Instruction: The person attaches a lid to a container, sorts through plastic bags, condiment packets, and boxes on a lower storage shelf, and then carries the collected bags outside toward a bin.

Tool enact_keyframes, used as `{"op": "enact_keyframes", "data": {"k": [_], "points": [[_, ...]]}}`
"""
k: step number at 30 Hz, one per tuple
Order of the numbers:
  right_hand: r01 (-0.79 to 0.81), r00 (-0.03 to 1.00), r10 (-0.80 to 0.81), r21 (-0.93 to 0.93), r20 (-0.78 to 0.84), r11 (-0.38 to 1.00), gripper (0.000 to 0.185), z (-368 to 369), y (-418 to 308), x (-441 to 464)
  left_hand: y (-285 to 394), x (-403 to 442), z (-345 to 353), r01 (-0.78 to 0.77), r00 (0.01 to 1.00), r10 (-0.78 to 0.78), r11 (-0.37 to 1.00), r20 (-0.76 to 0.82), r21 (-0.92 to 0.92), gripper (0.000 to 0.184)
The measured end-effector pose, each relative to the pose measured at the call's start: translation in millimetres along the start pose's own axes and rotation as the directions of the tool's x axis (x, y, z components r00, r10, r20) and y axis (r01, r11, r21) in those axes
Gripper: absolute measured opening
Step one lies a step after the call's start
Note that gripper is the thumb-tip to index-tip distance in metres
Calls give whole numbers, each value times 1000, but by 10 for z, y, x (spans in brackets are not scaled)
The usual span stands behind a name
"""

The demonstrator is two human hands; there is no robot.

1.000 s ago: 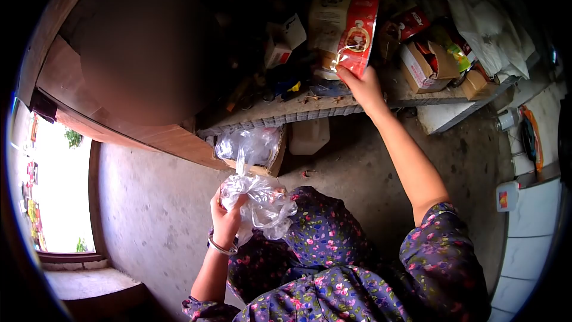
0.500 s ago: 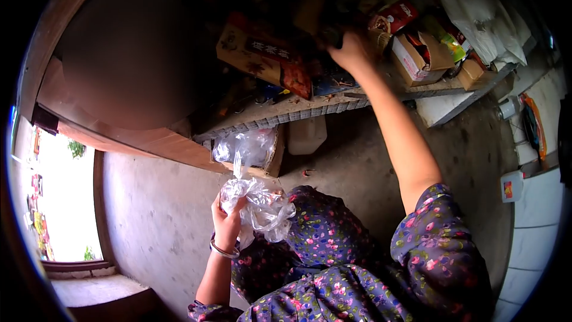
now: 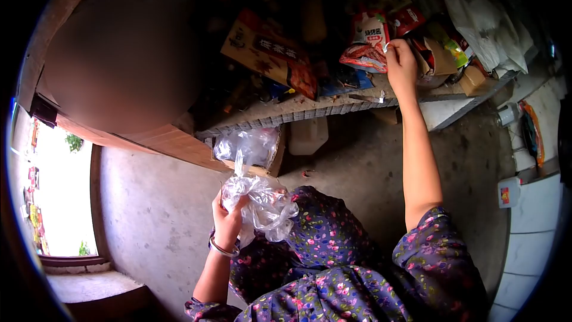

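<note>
Red-and-white packet pinched at its right edge, at the front of the shelf.
The red-and-white packet (image 3: pixel 366 42) is found over the shelf (image 3: pixel 286 116), to the left of and slightly beyond the right hand (image 3: pixel 402 68). Its near right edge is gripped between thumb and fingers — the hand nearly closed, though not every fingertip is seen. The packet's long axis is directed roughly away from the body; whether it is partly borne by the shelf cannot be told. The left hand (image 3: pixel 227 217) is held low and well apart, its fingers curled around a bundle of clear plastic (image 3: pixel 265 203). A brown-and-red packet (image 3: pixel 268 53) is laid aslant further left — not touching the first — and a cardboard box (image 3: pixel 441 64) is noted just right of the right hand.
</note>
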State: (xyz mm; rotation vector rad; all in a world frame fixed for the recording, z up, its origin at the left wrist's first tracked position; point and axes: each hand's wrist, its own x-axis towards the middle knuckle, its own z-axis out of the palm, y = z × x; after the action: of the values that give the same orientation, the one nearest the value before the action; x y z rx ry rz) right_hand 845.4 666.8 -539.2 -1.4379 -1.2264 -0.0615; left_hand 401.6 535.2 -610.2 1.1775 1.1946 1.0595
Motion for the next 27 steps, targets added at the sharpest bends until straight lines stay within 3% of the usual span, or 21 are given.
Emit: {"op": "enact_keyframes", "data": {"k": [3,5,11,21,23,25,27], "points": [[-26,1000,21,430,17,903,7,-136,-176,-114,-5,26,40,-3,1000,3,1000,11,-7,21],[-23,1000,25,474,1,880,6,-217,-303,-155,0,37,65,-26,999,26,1000,45,-12,21],[58,995,-89,469,43,881,10,-298,-507,-302,23,17,88,-38,998,39,999,43,-33,23],[-2,999,-26,572,40,821,10,-187,-654,-491,72,-6,70,-26,996,27,1000,82,-10,25],[17,997,-54,526,54,850,9,-140,-706,-601,226,-8,164,-62,978,52,997,200,46,30],[-41,993,-26,545,115,838,7,-57,-831,-802,377,38,243,-139,937,102,986,333,88,50],[-129,979,16,554,204,822,6,35,-951,-1054,517,65,430,-106,931,86,994,354,35,57]]}}
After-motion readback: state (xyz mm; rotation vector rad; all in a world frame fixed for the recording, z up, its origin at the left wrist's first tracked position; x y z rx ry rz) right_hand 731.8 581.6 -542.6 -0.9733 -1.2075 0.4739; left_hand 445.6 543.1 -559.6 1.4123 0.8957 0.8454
